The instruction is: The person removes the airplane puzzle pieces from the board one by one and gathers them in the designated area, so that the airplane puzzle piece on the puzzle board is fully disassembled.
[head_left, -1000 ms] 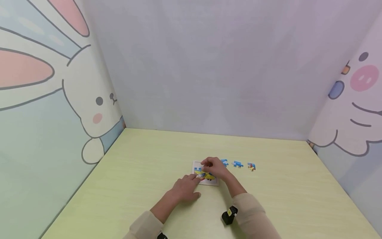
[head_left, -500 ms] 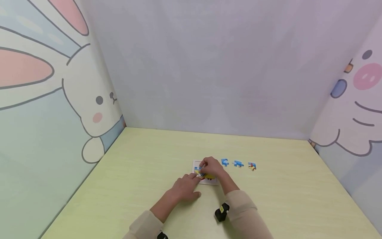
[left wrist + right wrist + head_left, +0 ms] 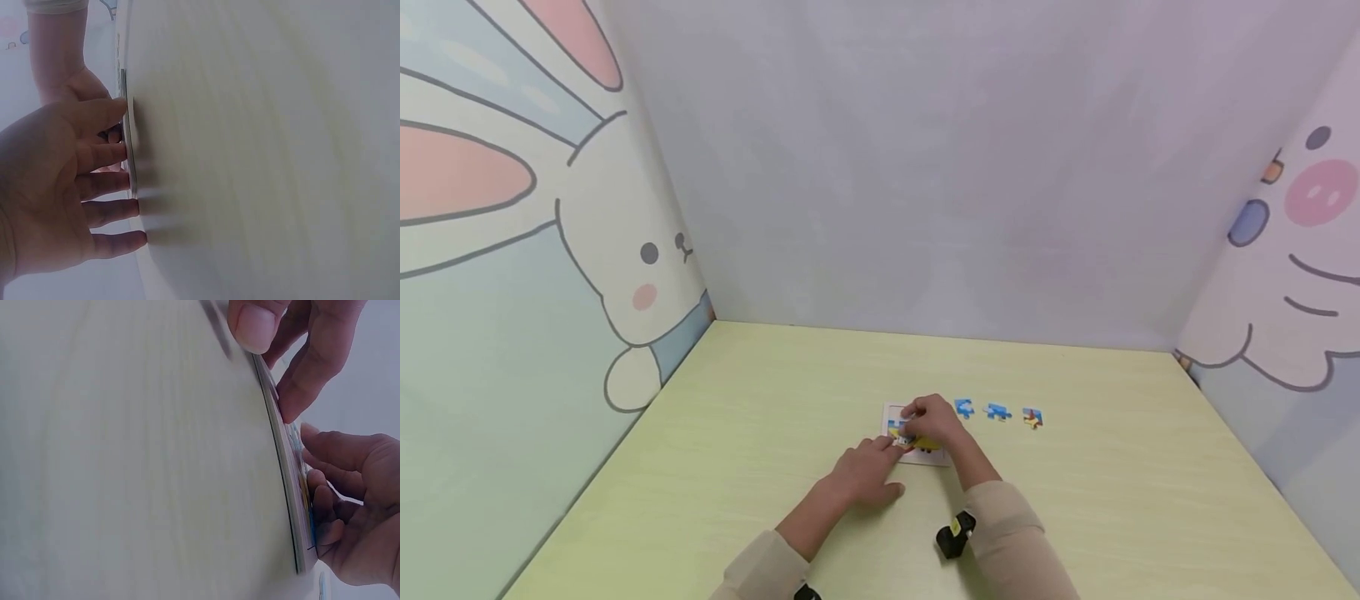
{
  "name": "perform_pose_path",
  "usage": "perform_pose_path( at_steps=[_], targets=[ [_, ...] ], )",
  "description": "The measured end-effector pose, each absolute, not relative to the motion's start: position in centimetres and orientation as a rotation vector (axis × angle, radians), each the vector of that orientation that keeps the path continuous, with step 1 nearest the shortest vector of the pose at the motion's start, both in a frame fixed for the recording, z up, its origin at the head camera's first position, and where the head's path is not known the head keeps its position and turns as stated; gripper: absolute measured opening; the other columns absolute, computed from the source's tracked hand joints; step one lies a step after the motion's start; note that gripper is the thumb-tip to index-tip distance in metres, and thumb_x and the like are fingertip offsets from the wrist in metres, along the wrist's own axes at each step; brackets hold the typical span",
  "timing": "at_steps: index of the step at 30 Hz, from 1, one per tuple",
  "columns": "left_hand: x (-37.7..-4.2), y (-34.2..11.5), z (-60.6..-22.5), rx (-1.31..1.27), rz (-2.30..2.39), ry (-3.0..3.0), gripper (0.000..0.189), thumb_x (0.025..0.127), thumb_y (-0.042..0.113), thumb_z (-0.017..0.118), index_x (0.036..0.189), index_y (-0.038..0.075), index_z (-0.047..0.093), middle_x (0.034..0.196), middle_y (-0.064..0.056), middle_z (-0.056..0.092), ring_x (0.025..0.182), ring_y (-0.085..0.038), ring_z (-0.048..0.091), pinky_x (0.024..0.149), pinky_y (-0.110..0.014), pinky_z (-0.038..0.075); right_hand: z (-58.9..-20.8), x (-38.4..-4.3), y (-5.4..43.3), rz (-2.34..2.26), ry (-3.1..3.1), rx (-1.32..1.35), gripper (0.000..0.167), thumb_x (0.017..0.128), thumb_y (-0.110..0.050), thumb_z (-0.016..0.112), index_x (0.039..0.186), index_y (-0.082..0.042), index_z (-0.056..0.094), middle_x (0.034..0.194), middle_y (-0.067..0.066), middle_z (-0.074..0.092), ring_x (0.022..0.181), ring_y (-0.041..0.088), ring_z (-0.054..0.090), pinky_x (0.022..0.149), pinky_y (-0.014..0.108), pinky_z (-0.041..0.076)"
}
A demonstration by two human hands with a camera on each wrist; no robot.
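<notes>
A small framed jigsaw puzzle board [image 3: 936, 461] lies on the table, its picture yellow and blue with a pale bare part along its far side. My left hand [image 3: 867, 475] rests flat with straight fingers, its fingertips at the board's near left edge; the left wrist view shows the fingers [image 3: 103, 184] spread. Over the board, my right hand [image 3: 934, 421] pinches a small puzzle piece between thumb and index finger, low against the picture and largely covered by the fingers. In the right wrist view the right hand's other fingers [image 3: 323, 503] are curled above the board.
Three loose puzzle pieces lie in a row right of the board: a blue one [image 3: 964, 407], another blue one [image 3: 997, 412] and a blue, red and yellow one [image 3: 1033, 417]. The pale yellow table [image 3: 760, 392] meets a plain wall [image 3: 910, 167] behind.
My right hand has shifted slightly left and lower over the board, its fingertips coming down onto the picture, and then stayed nearly still. The left hand has not moved.
</notes>
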State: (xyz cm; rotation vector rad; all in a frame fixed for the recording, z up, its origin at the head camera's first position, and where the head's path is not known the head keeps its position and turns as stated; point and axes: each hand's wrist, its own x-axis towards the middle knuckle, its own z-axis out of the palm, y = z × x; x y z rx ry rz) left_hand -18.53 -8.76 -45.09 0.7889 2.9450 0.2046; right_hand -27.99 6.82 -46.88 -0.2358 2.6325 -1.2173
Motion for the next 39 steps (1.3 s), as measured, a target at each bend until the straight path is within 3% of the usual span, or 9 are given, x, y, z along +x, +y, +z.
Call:
perform_pose_path(
  at_steps=[7,19,26,39],
  targets=[
    [-18.5,-8.8,-45.1,0.776,0.215,2.932,0.053,0.087,0.038,0.060,0.134,0.014,0.051,0.134,-0.008,0.046,0.111,-0.028,0.049,0.075,-0.043,0.046,-47.1,-27.8,6.9,-1.230,2.645,-0.207,0.014,0.074,-0.013,0.079,0.087,-0.009,0.074,0.089,0.002,0.065,0.076,0.017,0.054,0.069,0.032,0.047],
    [-18.5,-8.7,-45.3,0.762,0.215,2.929,0.052,0.086,0.039,0.061,0.130,0.013,0.054,0.129,-0.005,0.048,0.102,-0.025,0.051,0.071,-0.040,0.046,-46.5,-27.7,6.7,-1.270,2.551,-0.271,0.013,0.075,-0.005,0.074,0.081,-0.005,0.063,0.079,0.004,0.058,0.071,0.019,0.053,0.063,0.029,0.045],
    [-18.6,-8.7,-45.2,0.768,0.223,2.931,0.053,0.086,0.038,0.061,0.132,0.013,0.053,0.132,-0.006,0.047,0.106,-0.026,0.050,0.073,-0.042,0.046,-46.4,-27.6,7.3,-1.254,2.561,-0.384,0.015,0.078,-0.009,0.073,0.071,-0.005,0.060,0.071,0.001,0.057,0.065,0.017,0.051,0.059,0.028,0.042],
    [-18.3,-8.5,-44.9,0.730,0.221,2.923,0.054,0.085,0.039,0.063,0.131,0.012,0.054,0.132,-0.006,0.047,0.108,-0.026,0.049,0.075,-0.041,0.046,-46.4,-27.3,7.9,-1.372,2.557,-0.457,0.008,0.085,-0.009,0.065,0.077,-0.007,0.065,0.074,0.000,0.059,0.066,0.016,0.050,0.060,0.027,0.041]
  ],
)
